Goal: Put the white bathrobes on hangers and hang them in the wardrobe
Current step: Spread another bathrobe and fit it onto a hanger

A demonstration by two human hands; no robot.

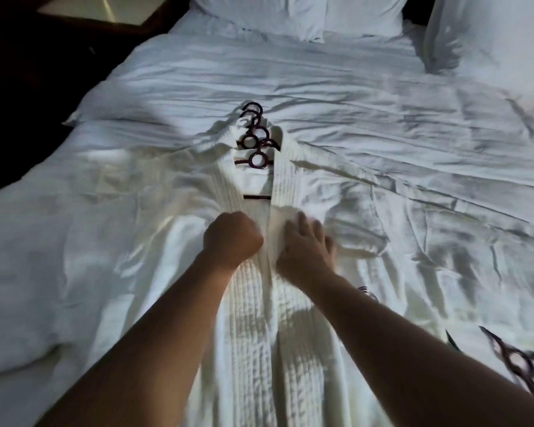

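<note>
Fisted left hand (233,238) (right hand (305,246) flat)

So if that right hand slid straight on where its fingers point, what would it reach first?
The right hand would ride up the bathrobe lapel it lies on, then probably meet the hangers at the collar; blur leaves the line uncertain.

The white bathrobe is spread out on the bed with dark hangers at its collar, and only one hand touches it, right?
Not quite: both hands are on it. The head view shows the left hand gripping one front edge of the bathrobe and the right hand on the other. The rest is right.
</note>
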